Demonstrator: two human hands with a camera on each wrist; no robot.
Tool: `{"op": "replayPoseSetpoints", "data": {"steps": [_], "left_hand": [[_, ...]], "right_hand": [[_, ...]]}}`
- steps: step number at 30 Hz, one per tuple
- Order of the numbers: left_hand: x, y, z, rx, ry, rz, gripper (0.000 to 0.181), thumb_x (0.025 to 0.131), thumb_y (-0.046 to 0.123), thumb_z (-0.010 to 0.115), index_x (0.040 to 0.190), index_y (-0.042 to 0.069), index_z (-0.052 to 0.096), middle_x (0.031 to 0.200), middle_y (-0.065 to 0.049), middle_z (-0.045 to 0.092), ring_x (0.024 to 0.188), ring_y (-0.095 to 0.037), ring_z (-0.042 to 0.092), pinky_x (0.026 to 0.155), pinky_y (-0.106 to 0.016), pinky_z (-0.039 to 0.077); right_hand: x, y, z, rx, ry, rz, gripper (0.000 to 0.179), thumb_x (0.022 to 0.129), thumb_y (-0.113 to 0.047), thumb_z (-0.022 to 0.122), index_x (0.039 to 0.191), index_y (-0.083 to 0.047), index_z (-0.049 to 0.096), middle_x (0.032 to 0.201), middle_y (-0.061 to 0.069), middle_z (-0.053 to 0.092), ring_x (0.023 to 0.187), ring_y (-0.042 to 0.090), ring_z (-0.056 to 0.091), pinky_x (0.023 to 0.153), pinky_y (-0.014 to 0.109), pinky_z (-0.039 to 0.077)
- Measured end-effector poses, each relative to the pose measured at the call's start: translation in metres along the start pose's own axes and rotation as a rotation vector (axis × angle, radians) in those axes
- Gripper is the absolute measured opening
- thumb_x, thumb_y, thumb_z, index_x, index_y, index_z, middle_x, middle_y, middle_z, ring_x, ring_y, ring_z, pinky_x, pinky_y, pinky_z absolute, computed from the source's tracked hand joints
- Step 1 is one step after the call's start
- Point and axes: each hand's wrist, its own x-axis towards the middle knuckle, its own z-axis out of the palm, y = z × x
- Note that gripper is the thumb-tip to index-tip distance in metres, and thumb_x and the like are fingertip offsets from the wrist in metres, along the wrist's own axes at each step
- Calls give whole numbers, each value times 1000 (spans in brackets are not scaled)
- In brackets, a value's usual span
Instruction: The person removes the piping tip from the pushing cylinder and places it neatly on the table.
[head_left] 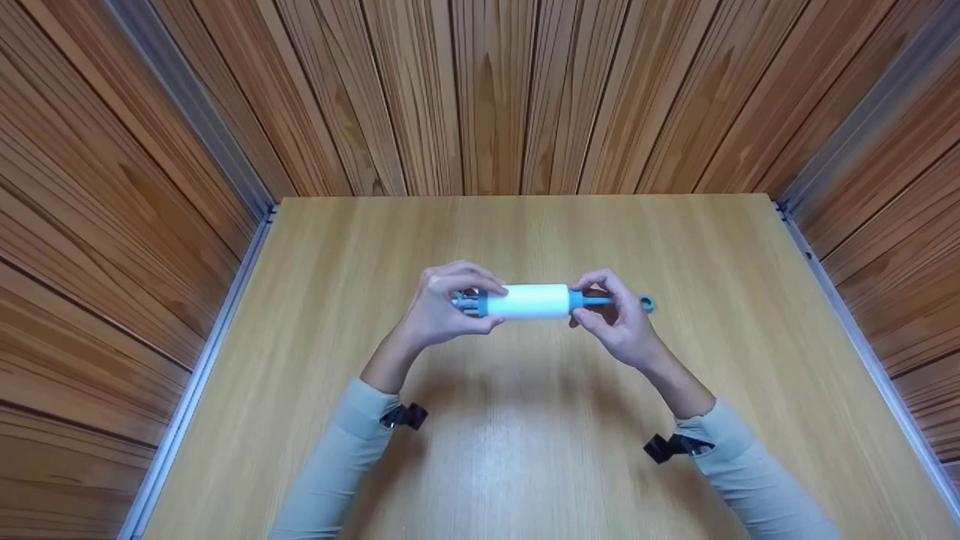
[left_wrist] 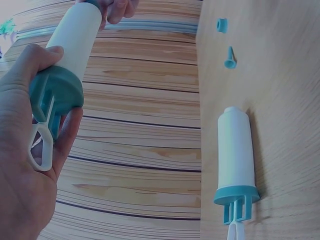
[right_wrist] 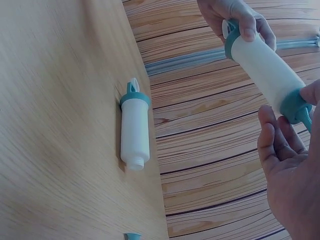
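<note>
My two hands hold a white plastic syringe (head_left: 529, 301) level above the table. At its left end my left hand (head_left: 452, 301) grips the teal collar (left_wrist: 57, 90), thumb on the white barrel; a white looped handle (left_wrist: 42, 147) sticks out of that collar toward the palm. My right hand (head_left: 619, 319) pinches the teal end piece (right_wrist: 295, 104) between thumb and fingers. A thin teal stem runs from that piece past the hand, partly hidden by it, and a small teal ring (head_left: 647, 303) shows beyond.
A second white syringe (left_wrist: 235, 150) with a teal collar lies on the table in both wrist views. Near it are a teal funnel-shaped nozzle (left_wrist: 230, 59) and a short teal ring cap (left_wrist: 222, 25). Wood-plank walls with metal rails (head_left: 199, 360) border the table.
</note>
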Motion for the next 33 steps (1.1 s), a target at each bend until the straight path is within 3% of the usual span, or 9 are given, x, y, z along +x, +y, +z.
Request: {"op": "replayPoseSetpoints", "data": {"steps": [8, 17, 22, 33], "left_hand": [[0, -1, -1, -8, -10, 1, 30, 81, 7, 96, 109, 5, 87, 115, -15, 86, 106, -34, 79, 90, -30, 63], [-1, 0, -1, 1, -16, -9, 29, 82, 8, 96, 110, 6, 87, 116, -15, 86, 107, -34, 80, 91, -37, 67], [-1, 1, -1, -2, -18, -6, 29, 83, 9, 96, 110, 6, 87, 116, -15, 86, 108, -34, 80, 91, -41, 68], [-1, 0, -1, 0, -16, 4, 30, 82, 8, 96, 111, 5, 87, 117, -16, 85, 109, -35, 80, 94, -35, 66]], "right_hand": [[0, 2, 0, 42, -23, -47, 38, 96, 25, 60, 131, 19, 47, 127, -7, 64, 90, 14, 75, 87, 22, 66], [1, -1, 2, 3, 26, 54, 21, 105, 16, 57, 126, 18, 53, 111, -8, 70, 85, 9, 73, 79, 21, 66], [1, -1, 2, -4, 26, 43, 23, 104, 18, 57, 126, 18, 53, 111, -8, 70, 86, 8, 72, 79, 20, 66], [0, 2, 0, -12, -3, -24, 32, 98, 22, 61, 129, 17, 53, 122, -10, 68, 91, 11, 76, 84, 22, 66]]}}
